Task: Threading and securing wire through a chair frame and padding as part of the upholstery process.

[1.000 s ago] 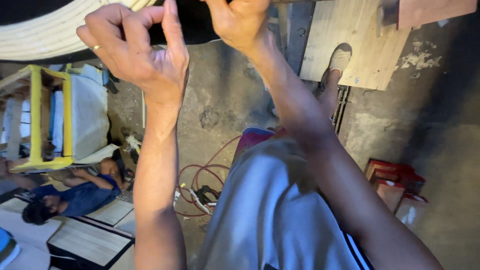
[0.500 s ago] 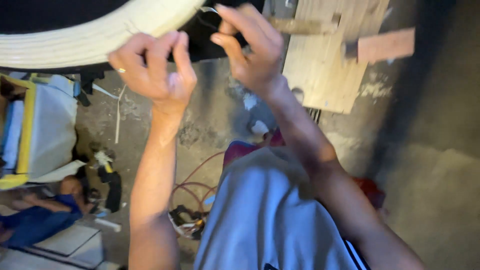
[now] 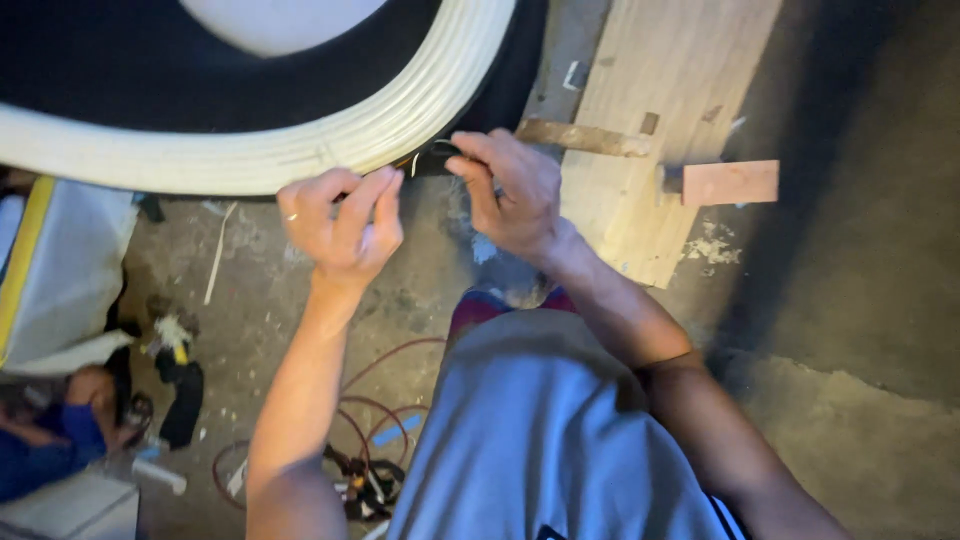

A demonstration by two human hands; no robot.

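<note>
A curved, ribbed cream moulding (image 3: 330,145) arcs across the top of the head view, with dark material behind it. My left hand (image 3: 345,220) is just under its lower edge, fingers pinched together against the rim. My right hand (image 3: 505,190) is a little to the right, thumb and fingers closed on a small dark piece (image 3: 435,155) at the moulding's edge. What the left fingers pinch is too small to tell.
A wooden plank (image 3: 660,110) with a rusty metal strip lies to the right, a reddish block (image 3: 730,182) beside it. Red cable (image 3: 375,405) and tools lie on the concrete floor below. A person in blue (image 3: 45,440) is at the lower left.
The view has dropped and steadied. Both hands came down from a raised position to the moulding's lower edge and closed against it.
</note>
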